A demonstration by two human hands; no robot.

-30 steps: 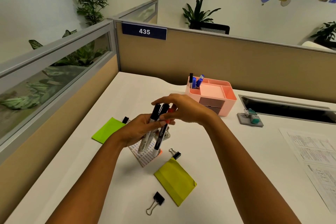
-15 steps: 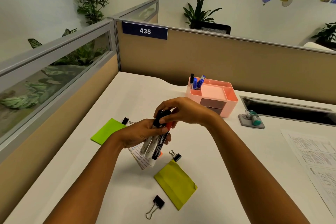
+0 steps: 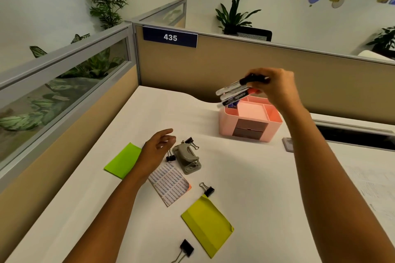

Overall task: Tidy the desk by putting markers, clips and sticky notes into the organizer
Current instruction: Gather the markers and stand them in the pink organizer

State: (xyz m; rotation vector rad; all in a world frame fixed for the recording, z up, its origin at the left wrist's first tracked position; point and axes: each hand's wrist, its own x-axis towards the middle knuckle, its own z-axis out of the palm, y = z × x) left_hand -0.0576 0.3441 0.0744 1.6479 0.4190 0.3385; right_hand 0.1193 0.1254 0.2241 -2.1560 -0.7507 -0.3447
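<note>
A tidy-up under way at a white office desk (image 3: 149, 117): on the left, a bright green sticky-note pad (image 3: 123, 160) lies flat, its right edge just under the person's left hand (image 3: 157, 149), which hovers empty and loosely open, fingers spread toward a small black binder clip (image 3: 170, 157) beside a grey hole punch (image 3: 188, 157). A second clip (image 3: 190, 141) sits touching the far end of the punch. A printed label sheet (image 3: 170, 183) lies below it, then another binder clip (image 3: 207, 190), an olive-yellow sticky-note pad (image 3: 207, 224) and, nearest the camera, one more clip (image 3: 185, 249).

Farther right, the right hand (image 3: 275, 86) holds a bundle of markers (image 3: 234, 92) by their capped ends, the barrels slanting down and to the left over the back-left compartment of the pink organizer (image 3: 250, 118), where blue-capped markers already stand; the bundle is not yet in.

The markers look light, stiff and smooth, so a loose bundle could fan or slip; a firm pinch around all the barrels near the caps probably guides them best. The clips are small and hard, easiest taken by their wire handles. The pads are soft paper stacks, best lifted by the bound edge.
</note>
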